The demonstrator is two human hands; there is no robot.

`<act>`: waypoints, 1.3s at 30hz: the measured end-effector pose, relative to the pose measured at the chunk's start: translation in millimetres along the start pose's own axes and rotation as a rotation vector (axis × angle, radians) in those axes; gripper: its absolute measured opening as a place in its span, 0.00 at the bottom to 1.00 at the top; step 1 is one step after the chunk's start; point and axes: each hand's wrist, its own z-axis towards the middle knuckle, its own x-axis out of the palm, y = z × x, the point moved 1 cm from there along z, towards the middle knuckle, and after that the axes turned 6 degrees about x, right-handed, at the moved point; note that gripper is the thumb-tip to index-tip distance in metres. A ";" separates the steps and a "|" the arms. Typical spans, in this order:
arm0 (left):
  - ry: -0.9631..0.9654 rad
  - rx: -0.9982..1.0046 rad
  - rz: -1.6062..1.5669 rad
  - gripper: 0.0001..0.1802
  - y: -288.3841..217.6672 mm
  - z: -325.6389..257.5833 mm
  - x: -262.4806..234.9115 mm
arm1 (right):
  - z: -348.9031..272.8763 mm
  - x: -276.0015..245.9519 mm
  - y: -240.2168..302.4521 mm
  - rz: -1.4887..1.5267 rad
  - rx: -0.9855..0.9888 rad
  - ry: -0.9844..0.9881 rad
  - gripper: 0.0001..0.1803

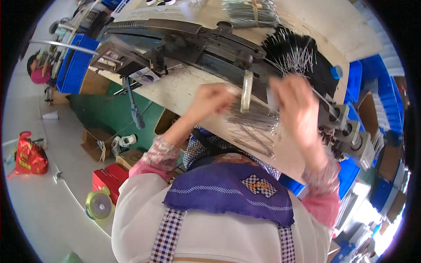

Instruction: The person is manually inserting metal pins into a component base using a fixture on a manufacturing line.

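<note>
My left hand is at the near side of a long dark metal bench machine, its fingers drawn together in a pinch. Whatever is between those fingertips is too small to make out. My right hand is raised at the machine's right part, smeared by motion, so its fingers do not show clearly. Between the two hands a lever handle wrapped in yellowish tape points toward me. Under and in front of it lies a loose heap of thin metal rods on the wooden table.
Behind the machine lie a tied bundle of thin rods and a black heap with pale rod ends. Metal cylinders jut out at the right. Blue bins stand beyond. A metal frame is at the left.
</note>
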 end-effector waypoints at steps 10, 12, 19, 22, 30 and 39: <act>-0.577 -0.064 -0.598 0.16 29.3 -9.3 -95.3 | -47.5 57.7 -86.3 -0.347 0.427 0.154 0.05; -0.594 0.028 -0.645 0.13 30.8 -8.5 -90.6 | -54.7 46.5 -76.5 -0.182 0.469 0.246 0.06; -0.266 0.395 -0.484 0.13 -42.2 -3.9 28.0 | -66.4 -73.2 -17.9 0.179 0.558 0.120 0.09; 0.477 0.000 -0.589 0.15 -87.2 28.8 100.6 | -37.1 -89.7 -22.3 0.155 0.691 0.027 0.09; -0.093 -0.041 -0.706 0.13 -51.7 54.1 116.5 | -11.4 -94.2 -51.7 0.095 0.530 -0.049 0.10; -0.108 -0.092 -0.664 0.13 -60.3 51.0 119.2 | 37.5 -9.1 -71.2 0.494 0.359 0.472 0.13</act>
